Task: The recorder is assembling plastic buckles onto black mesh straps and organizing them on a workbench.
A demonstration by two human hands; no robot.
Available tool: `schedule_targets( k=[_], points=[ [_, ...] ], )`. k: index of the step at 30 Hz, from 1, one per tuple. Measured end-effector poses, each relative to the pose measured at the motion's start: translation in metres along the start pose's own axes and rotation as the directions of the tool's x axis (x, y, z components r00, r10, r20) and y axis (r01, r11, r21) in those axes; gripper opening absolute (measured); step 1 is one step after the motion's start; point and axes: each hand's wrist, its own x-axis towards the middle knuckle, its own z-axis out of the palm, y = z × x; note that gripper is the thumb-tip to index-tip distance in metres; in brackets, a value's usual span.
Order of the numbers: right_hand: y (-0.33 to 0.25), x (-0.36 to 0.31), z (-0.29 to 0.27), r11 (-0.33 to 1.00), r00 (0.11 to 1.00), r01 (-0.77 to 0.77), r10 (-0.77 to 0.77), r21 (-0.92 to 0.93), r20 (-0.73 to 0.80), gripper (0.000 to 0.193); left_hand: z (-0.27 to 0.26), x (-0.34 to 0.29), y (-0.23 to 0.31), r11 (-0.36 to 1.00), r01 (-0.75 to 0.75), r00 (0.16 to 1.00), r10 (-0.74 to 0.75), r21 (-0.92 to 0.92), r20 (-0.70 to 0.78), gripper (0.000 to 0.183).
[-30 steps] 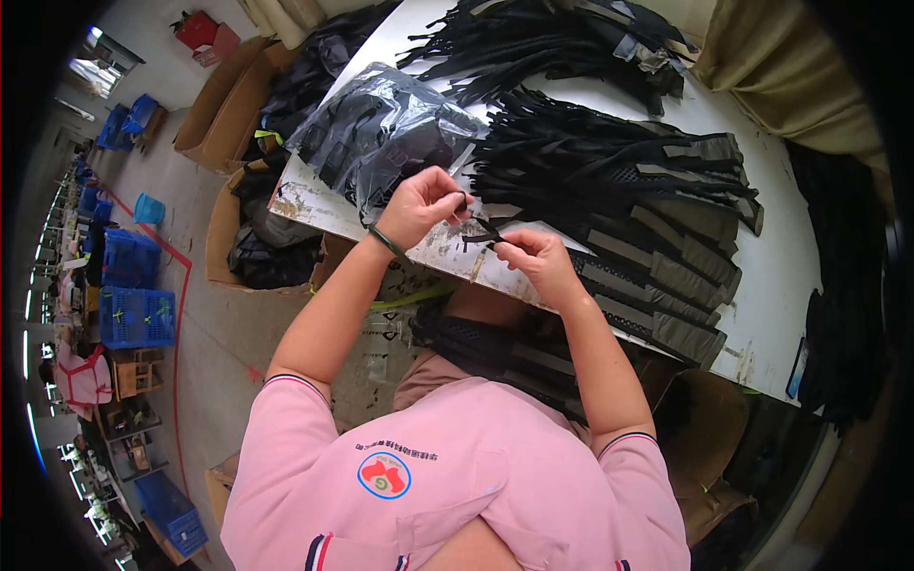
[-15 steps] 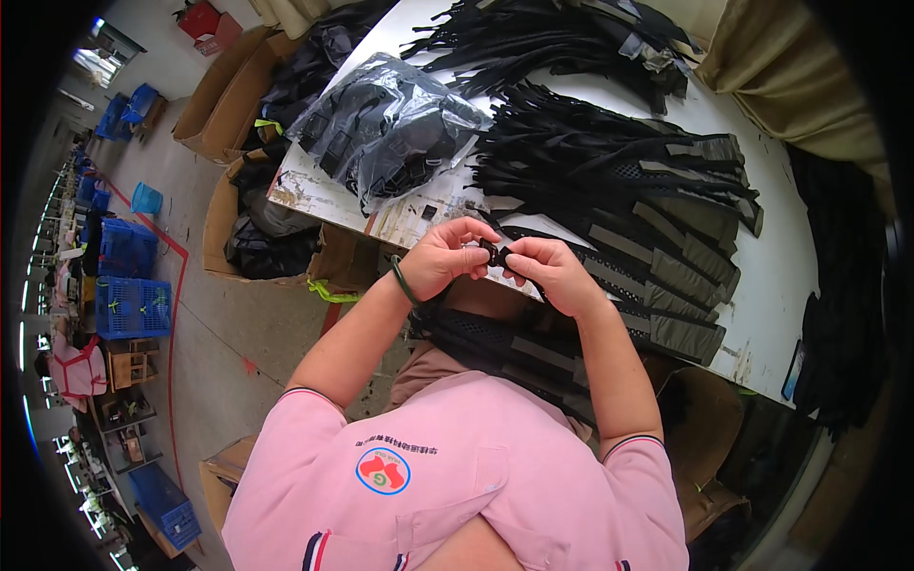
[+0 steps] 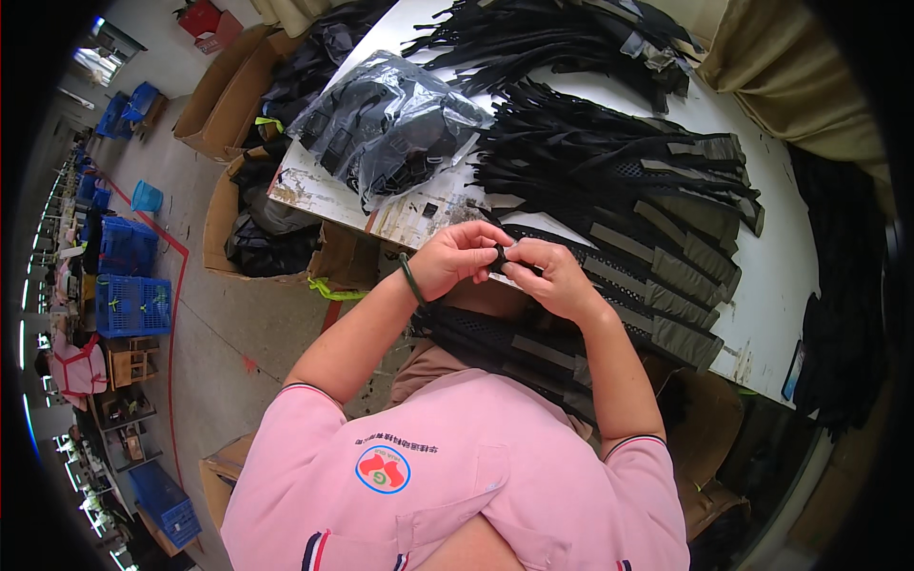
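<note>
At the table's near edge my two hands meet over a small black buckle [image 3: 498,258], mostly covered by fingers. My left hand [image 3: 451,263], with a dark bangle at its wrist, is closed on the buckle between thumb and fingers. Pinched at the buckle's right side, my right hand [image 3: 562,281] holds what looks like the end of a black strap; the fingers hide how the two parts fit together. A black mesh belt [image 3: 476,333] with grey panels lies across my lap below the hands. Right of my hands, more black belts [image 3: 609,181] with grey ends lie piled on the table.
A see-through plastic bag [image 3: 390,119] of black buckles rests on the white table [image 3: 773,276]. Another heap of black straps [image 3: 562,38] lies at the far side. Left of the table stand cardboard boxes [image 3: 221,214] holding dark goods. Blue crates [image 3: 133,306] stand farther left.
My fingers have drawn closer together over the buckle, which is now more hidden. The right hand has shifted slightly and its fingers have curled. The belts and bag have not moved.
</note>
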Motion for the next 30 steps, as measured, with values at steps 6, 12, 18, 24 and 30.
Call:
schedule_targets(
  k=[6, 12, 18, 24, 30],
  points=[
    [0.0, -0.004, 0.018, 0.94, 0.947, -0.16, 0.232, 0.302, -0.223, 0.009, 0.007, 0.003, -0.002, 0.997, -0.029, 0.998, 0.024, -0.075, -0.059, 0.023],
    [0.0, -0.003, 0.014, 0.931, 0.966, -0.119, 0.188, 0.346, -0.175, 0.015, 0.015, 0.004, -0.002, 0.993, -0.033, 0.994, 0.021, -0.113, -0.105, 0.023],
    [-0.001, 0.001, 0.012, 0.945, 0.938, 0.17, -0.242, -0.28, -0.247, 0.019, 0.01, 0.003, -0.017, 0.878, -0.014, 0.991, -0.05, -0.479, -0.12, 0.019],
    [-0.001, -0.005, 0.026, 0.945, 0.844, 0.255, -0.321, -0.206, -0.43, 0.016, 0.028, 0.008, -0.016, 0.99, -0.128, 0.951, 0.108, -0.053, -0.289, 0.009],
    [-0.005, -0.007, 0.022, 0.776, 0.912, -0.137, 0.341, 0.615, -0.228, 0.021, 0.032, 0.007, -0.017, 0.969, -0.213, 0.904, 0.244, 0.125, -0.351, 0.009]
  ],
)
